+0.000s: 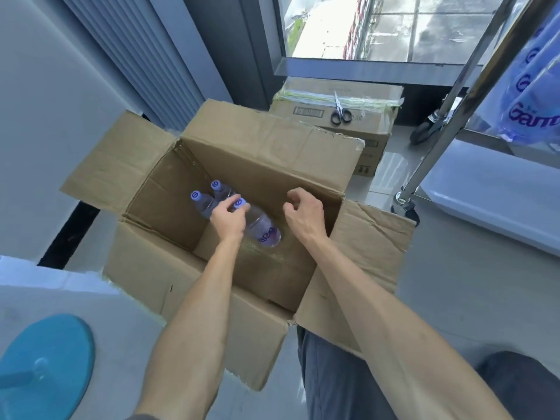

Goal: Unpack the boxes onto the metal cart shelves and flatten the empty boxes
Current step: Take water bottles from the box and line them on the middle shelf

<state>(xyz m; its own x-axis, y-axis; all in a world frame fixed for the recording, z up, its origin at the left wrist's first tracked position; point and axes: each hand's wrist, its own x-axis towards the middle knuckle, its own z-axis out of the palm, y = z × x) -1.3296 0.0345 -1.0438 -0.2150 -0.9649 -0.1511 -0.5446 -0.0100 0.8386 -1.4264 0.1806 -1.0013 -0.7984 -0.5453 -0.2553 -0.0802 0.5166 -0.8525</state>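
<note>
An open cardboard box (169, 256) stands on the floor with its flaps spread. Inside it are three clear water bottles with purple caps. My left hand (225, 219) grips the neck of the nearest bottle (262, 228), which leans tilted. The other two bottles (209, 200) stand at the box's far left corner. My right hand (303, 212) hovers inside the box to the right, fingers loosely curled, holding nothing. The metal cart (454, 86) rises at the right, and bottles with blue labels (530, 95) lie on its shelf.
A sealed cardboard box (372, 137) sits beyond the open one, with black-handled scissors (340, 109) on top. Cart wheels (424, 133) rest on the tiled floor. A teal round stool (45, 368) is at the lower left. A window is ahead.
</note>
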